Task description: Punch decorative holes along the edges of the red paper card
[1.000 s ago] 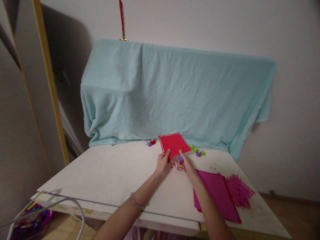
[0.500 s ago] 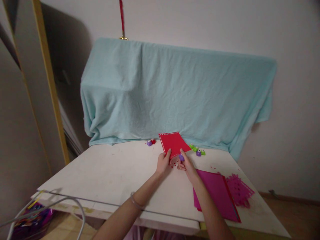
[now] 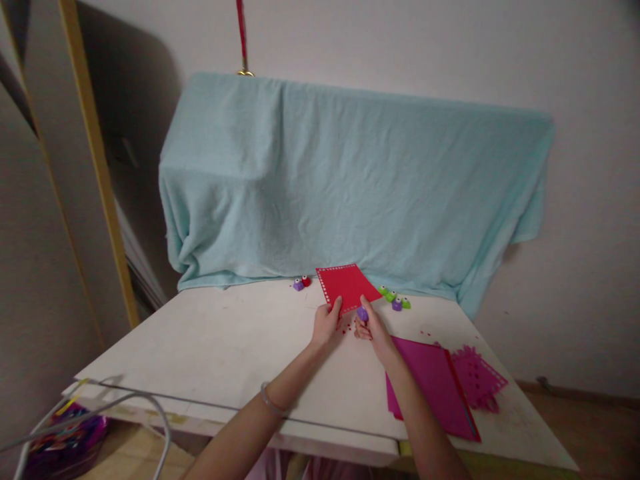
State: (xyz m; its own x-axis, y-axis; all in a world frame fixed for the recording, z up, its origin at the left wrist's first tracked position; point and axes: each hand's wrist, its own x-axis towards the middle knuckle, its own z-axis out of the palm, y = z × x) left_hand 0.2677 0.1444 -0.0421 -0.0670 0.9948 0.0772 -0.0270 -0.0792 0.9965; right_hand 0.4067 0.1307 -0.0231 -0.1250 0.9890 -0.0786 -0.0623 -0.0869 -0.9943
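Red paper square (image 3: pixel 347 285): held above the far middle of the white table (image 3: pixel 225 347), near edge perforated. Left hand (image 3: pixel 327 325): arm stretched forward, fingers pinching the sheet's near-left edge, thumb on top. Right hand (image 3: pixel 373 330): arm extended, fingers closed on a small purple punch (image 3: pixel 362 313) at the sheet's near edge. Adjacent: green and purple punches (image 3: pixel 395 301), magenta sheets (image 3: pixel 433 390), pale blue cloth (image 3: pixel 350 187) behind.
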